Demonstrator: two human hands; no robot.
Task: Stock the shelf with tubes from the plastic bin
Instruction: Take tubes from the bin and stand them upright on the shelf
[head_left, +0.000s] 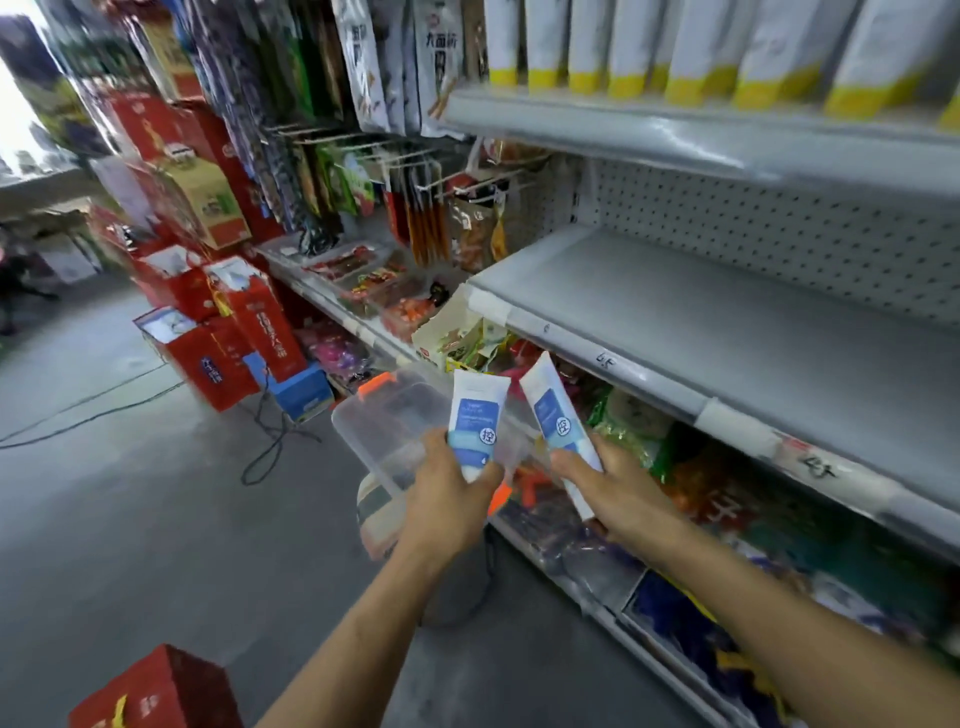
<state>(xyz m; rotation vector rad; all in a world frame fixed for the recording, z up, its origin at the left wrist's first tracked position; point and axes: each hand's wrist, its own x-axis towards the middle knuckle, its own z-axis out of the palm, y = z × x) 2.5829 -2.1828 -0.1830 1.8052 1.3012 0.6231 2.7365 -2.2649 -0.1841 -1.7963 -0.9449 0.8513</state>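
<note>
Pointing crimped ends up, left hand (447, 499) grips left tube (475, 413) near-vertical, right hand (610, 486) grips right tube (551, 408) tilted leftward.

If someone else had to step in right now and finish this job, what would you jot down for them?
Left hand: grips one white-and-blue plastic tube, upright.
Right hand: grips a second matching tube, its top leaning left.
Clear plastic bin with orange latch: just beyond the left hand.
Done: two tubes picked up.
Left: the grey metal shelf shows no tubes yet; set both there.
</note>
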